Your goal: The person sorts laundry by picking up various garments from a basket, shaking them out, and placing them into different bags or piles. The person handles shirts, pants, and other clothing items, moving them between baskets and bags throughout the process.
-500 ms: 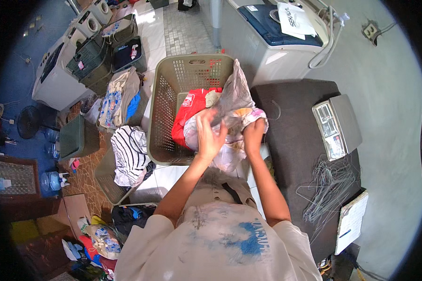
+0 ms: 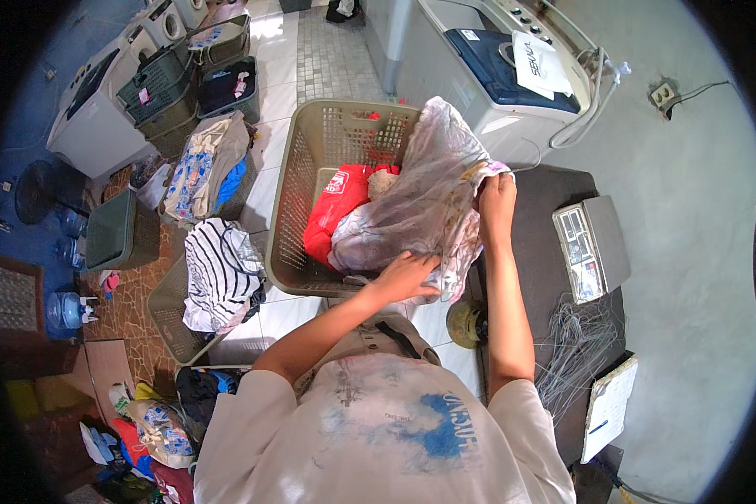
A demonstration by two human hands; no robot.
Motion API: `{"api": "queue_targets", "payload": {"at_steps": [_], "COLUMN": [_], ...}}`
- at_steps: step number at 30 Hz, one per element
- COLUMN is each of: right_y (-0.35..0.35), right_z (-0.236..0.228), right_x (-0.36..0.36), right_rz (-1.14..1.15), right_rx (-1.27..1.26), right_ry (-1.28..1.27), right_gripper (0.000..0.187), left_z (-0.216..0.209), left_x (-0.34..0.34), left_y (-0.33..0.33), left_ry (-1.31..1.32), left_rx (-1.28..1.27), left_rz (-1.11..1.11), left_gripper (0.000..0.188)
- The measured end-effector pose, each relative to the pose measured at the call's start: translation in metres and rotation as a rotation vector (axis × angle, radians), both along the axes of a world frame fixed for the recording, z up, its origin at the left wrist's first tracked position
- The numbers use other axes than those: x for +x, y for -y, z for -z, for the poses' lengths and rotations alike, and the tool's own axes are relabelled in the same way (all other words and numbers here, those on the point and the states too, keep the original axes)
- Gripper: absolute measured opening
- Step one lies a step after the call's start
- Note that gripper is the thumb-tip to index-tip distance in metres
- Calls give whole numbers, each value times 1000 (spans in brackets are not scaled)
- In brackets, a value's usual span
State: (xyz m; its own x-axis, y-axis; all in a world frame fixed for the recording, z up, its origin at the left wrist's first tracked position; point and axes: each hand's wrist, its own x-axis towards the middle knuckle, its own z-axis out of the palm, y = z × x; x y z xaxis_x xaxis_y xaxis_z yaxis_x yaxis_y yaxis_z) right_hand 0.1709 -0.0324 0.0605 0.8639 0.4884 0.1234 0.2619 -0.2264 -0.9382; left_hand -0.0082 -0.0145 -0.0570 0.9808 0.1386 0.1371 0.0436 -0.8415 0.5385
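Observation:
A pale, thin garment (image 2: 428, 181) with faint pink and yellow patterning is spread over the right side of a large olive-green plastic laundry basket (image 2: 279, 227). At its right edge, my right hand (image 2: 497, 206) is closed on the cloth together with a thin wire hanger (image 2: 536, 151), whose hook sticks out beyond the fingers. My left hand (image 2: 405, 279) lies against the garment's lower edge, fingers stretched out and apart. Inside the basket, left of the garment, lie a red cloth item (image 2: 338, 210) with a white print and a small beige piece (image 2: 383, 183).
A dark-topped table (image 2: 546, 252) at the right carries a scale (image 2: 592, 248), a tangle of wire hangers (image 2: 580, 357) and a notepad (image 2: 609, 407). Ahead stands a twin-tub washing machine (image 2: 512, 101). Baskets of clothes, including a striped garment (image 2: 218, 273), line the left side.
The bunched garment is now spread out wider. My right hand has moved up and right with its edge; my left hand has dropped from above the cloth to its lower edge.

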Motion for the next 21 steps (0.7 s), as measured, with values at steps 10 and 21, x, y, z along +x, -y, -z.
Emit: {"api": "queue_targets", "payload": {"at_steps": [10,21], "right_y": [-64,-69], "right_z": [30,-35], "right_x": [13,-32], "right_rz": [95,-687], "right_rx": [74,-170], "right_ry": [370,168], "right_gripper": [33,21], "left_z": [-36,-126], "left_x": [-45,-79], "left_y": [3,-88], "left_ry": [128,444], "left_rx": [283,-357], "left_rz": [72,-246], "left_gripper": [20,15]}}
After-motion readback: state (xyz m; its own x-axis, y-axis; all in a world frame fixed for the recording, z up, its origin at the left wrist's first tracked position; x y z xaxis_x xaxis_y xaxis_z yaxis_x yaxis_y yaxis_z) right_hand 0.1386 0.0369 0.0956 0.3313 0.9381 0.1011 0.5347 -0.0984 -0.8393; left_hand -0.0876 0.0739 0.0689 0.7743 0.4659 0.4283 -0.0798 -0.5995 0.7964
